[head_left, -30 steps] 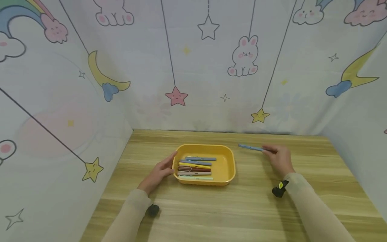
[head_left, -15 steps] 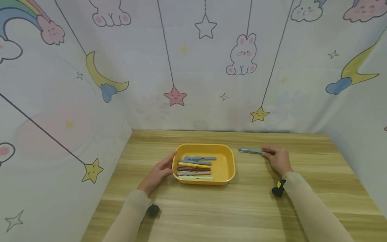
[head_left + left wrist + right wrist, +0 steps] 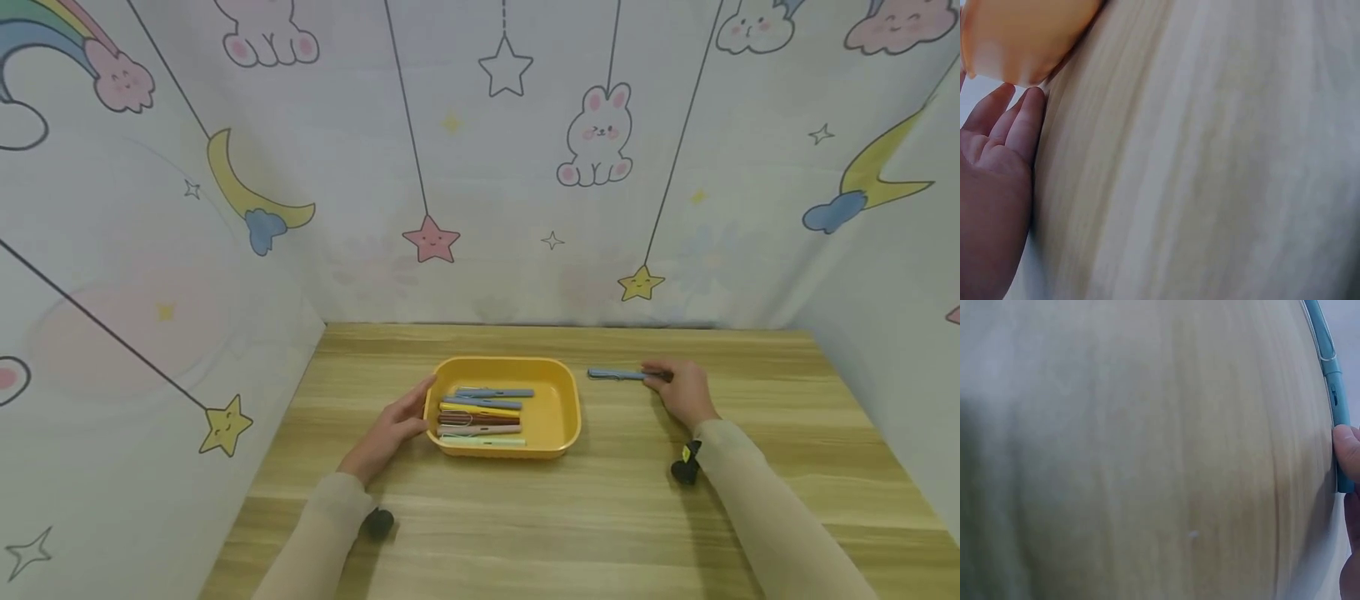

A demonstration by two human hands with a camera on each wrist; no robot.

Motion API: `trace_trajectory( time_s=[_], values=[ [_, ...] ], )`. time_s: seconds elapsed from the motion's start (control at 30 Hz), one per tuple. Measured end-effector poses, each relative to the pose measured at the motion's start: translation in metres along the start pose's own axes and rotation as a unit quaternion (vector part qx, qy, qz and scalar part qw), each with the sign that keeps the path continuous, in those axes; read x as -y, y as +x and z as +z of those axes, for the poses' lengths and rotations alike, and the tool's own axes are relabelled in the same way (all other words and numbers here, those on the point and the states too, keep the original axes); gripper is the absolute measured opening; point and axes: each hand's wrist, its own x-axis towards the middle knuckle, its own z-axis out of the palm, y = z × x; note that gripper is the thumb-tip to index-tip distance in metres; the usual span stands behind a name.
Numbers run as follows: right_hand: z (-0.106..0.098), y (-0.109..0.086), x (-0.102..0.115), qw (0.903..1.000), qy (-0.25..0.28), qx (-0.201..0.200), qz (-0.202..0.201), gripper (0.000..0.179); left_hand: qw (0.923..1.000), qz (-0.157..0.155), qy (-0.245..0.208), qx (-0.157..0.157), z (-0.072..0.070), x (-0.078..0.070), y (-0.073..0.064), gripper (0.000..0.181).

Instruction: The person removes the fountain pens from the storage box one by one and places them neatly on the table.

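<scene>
In the head view my right hand (image 3: 684, 393) pinches a blue pen (image 3: 618, 375) near its right end, close over the table to the right of the tray. The right wrist view shows the thumb (image 3: 1349, 450) pressing on that pen (image 3: 1334, 381), its wire clip farther up. My left hand (image 3: 386, 433) rests against the left end of a yellow plastic tray (image 3: 570, 408). In the left wrist view its fingers (image 3: 1025, 125) reach out straight to the tray's outer wall (image 3: 1029, 37). Several pens lie side by side in the tray's left part, among them a yellow pen (image 3: 480, 409).
The wood-grain table (image 3: 525, 525) is enclosed by white cloth walls (image 3: 487, 167) printed with stars, rabbits and moons. A black wrist device (image 3: 686, 463) sits at the right cuff, another dark device (image 3: 378, 523) at the left cuff.
The right hand has shifted slightly left and turned the blue pen from slanted to nearly level. The left hand and the tray keep their places; the head view has drifted a little.
</scene>
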Motion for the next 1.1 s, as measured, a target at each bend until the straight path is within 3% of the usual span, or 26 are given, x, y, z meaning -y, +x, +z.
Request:
trace_trajectory(
  time_s=[0.53,1.1],
  values=[
    [-0.0027,0.0004,0.0057,0.9997,0.0,0.017,0.017,0.034,1.0,-0.002,-0.007,-0.001,0.0001,0.0008,-0.0003,0.07],
    [-0.0005,-0.0005,0.0053,0.9999,-0.002,0.015,0.002,0.036,1.0,-0.003,-0.004,-0.003,0.0009,-0.0013,-0.0018,0.07]
  ],
)
